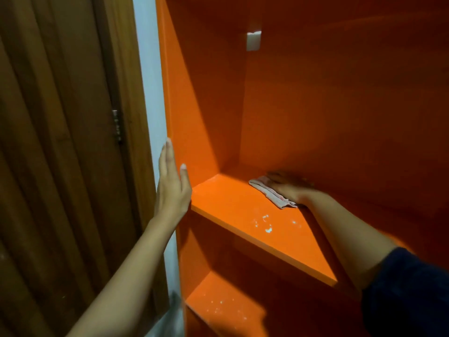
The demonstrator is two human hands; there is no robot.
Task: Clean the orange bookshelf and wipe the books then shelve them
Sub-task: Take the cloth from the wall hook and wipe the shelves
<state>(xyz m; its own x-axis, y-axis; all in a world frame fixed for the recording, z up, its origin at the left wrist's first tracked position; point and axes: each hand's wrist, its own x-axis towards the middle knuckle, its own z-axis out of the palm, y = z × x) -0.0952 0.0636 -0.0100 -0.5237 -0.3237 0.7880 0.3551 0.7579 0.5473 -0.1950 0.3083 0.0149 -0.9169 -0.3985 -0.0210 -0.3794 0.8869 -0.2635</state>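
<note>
The orange bookshelf [209,113] fills the right of the view, with no books on the shelves in sight. My right hand [290,186] lies flat with straight fingers on a pale, crumpled cloth [269,193], pressing it onto the middle shelf board [233,205] near the back. My left hand [173,181] rests open against the front edge of the shelf's left side panel, fingers pointing up. White specks [266,223] dot the board near its front edge. No books are in view.
A brown wooden door [60,154] with a metal hinge [117,126] stands left of the shelf, with a strip of pale wall [150,81] between them. A lower shelf board [223,310] also carries white specks. A small white patch [254,40] shows on the back panel.
</note>
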